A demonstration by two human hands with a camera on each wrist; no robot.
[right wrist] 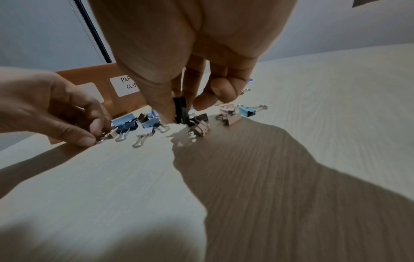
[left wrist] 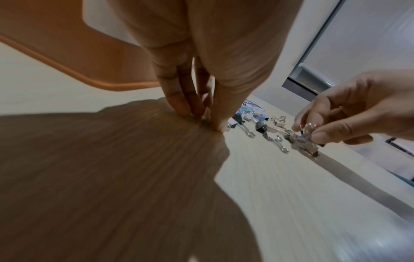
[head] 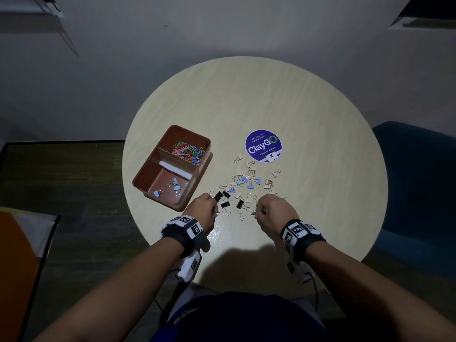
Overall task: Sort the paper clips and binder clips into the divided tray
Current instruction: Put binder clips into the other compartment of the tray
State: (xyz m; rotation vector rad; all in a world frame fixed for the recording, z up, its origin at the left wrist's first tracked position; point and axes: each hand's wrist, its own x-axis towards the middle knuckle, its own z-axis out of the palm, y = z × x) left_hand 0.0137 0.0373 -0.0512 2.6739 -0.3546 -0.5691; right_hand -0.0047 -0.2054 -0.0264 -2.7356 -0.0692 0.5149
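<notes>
Brown plastic forms the divided tray (head: 172, 166), set at the desk's (head: 296, 107) left side. Coloured paper clips (head: 188, 151) are heaped in its far compartment; a few binder clips (head: 172, 187) lie in the near one, so the kinds are kept apart. More binder clips are scattered just right of the tray. From the left wrist, the left hand (left wrist: 190, 85) is seen pinching something small against the desk. From the right wrist, a black binder clip (right wrist: 180, 109) is pinched by the right hand (right wrist: 190, 62), probably for carrying to the tray.

Head cam looks steeply down on bench (head: 308, 114); wrist cams skim low along fingers; all share clip pile (head: 246, 180).
</notes>
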